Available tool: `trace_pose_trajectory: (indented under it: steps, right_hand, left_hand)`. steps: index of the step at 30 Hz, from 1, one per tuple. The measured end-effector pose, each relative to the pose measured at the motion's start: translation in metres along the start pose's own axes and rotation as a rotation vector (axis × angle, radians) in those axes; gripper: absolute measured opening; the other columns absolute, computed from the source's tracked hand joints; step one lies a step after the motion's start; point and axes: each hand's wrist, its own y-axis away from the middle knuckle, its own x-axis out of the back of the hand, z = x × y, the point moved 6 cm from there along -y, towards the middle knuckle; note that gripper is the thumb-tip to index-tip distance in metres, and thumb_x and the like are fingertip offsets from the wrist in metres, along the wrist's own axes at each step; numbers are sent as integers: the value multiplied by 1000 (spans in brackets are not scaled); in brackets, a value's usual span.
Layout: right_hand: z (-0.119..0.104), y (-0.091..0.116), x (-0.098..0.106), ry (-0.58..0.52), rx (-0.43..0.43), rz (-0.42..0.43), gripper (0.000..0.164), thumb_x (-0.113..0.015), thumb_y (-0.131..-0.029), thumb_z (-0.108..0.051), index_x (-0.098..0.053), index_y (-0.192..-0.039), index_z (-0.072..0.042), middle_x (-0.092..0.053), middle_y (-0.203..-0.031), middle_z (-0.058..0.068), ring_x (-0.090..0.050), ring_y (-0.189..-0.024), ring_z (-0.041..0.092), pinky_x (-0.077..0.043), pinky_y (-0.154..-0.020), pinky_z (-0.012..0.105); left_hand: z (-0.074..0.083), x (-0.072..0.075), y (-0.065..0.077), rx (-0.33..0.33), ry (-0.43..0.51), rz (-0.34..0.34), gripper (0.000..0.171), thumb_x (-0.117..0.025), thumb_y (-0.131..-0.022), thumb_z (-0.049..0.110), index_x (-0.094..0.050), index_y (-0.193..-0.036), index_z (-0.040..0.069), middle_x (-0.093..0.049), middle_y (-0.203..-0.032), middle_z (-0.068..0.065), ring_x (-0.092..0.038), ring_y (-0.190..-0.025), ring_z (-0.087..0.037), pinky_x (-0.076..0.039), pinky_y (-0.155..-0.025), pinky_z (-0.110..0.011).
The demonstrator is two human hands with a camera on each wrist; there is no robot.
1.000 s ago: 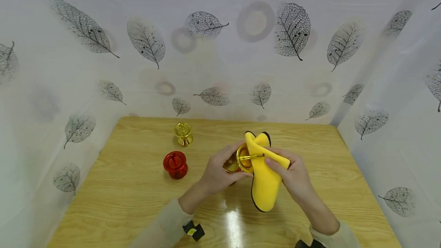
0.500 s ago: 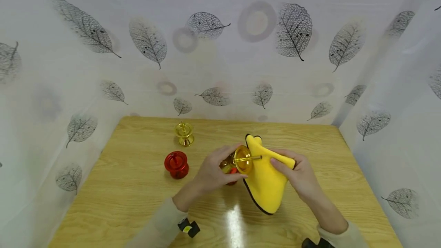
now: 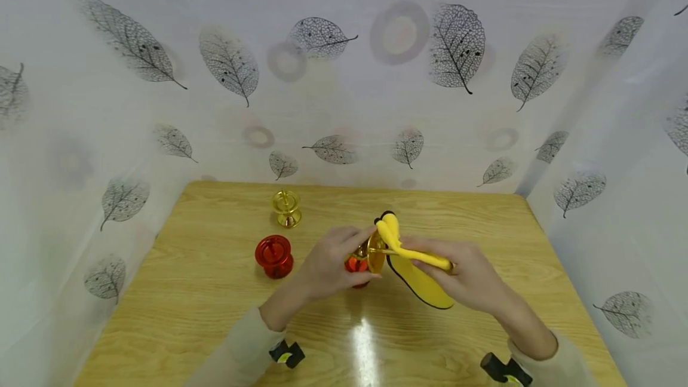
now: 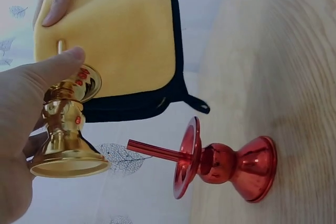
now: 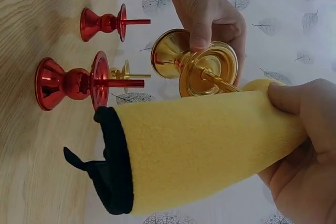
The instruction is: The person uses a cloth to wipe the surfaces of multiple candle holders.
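Note:
My left hand [image 3: 328, 264] grips a shiny gold candle holder [image 4: 65, 114] above the table, tilted so that its dish and spike point right in the head view. A yellow cloth with black edging [image 5: 194, 150] is pinched in my right hand [image 3: 464, 270]. In the head view the cloth lies along the spike, and the right wrist view shows the spike's end hidden behind it. Just below the held piece a red candle holder [image 4: 257, 166] stands upright on the table, partly hidden by my left hand in the head view.
Another red candle holder [image 3: 274, 257] stands on the wooden table [image 3: 484, 220] to the left. Behind it, near the back edge, is a smaller-looking gold candle holder [image 3: 287, 208]. A curtain with leaf prints [image 3: 344, 100] surrounds the table at the back and sides.
The cloth has gone from hanging broadly behind the spike to folded along it, its lower end swinging right. The gold candle holder has turned so that its dish faces more to the right.

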Motion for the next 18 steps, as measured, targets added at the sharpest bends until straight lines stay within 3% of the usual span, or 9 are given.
trace_pose_trajectory:
  steps: [3,6,10,13,18]
  right_hand:
    - [-2,-4,-6,118,19,-67,44,-81,-86,4,-77,-125,-16,-79,-124,7,-79,-110,24,-64,-89,26]
    - [-5,-8,-14,225,60,-129,37,-82,-86,0,-79,-120,-14,-80,-124,7,-79,-108,27,-65,-88,35]
    - [-10,-13,-26,332,105,-191,33,-81,-86,1,-80,-117,-11,-79,-124,10,-79,-108,27,-66,-85,39]
    - [-12,-14,-29,359,112,-206,35,-80,-84,3,-80,-117,-10,-78,-126,11,-79,-108,28,-66,-83,39]
    - [-8,-9,-25,305,86,-179,37,-81,-85,5,-79,-119,-11,-78,-128,9,-78,-110,29,-66,-84,38]
  left_hand:
    - [3,-2,0,-58,-80,2,85,-99,-72,37,-65,-141,0,-75,-112,-5,-70,-103,-18,-59,-95,-33]
    - [6,-5,-1,-92,-136,-14,82,-98,-73,39,-66,-139,1,-76,-113,-4,-70,-104,-19,-58,-95,-33]
    - [8,-9,0,-95,-161,-47,81,-96,-76,41,-65,-140,2,-76,-116,-4,-70,-105,-19,-58,-96,-33]
    - [7,-10,1,-81,-154,-57,81,-95,-77,41,-65,-140,1,-76,-117,-4,-70,-105,-19,-57,-96,-32]
    - [4,-9,4,-62,-147,-49,82,-96,-76,42,-65,-140,2,-76,-117,-4,-70,-105,-18,-57,-97,-32]
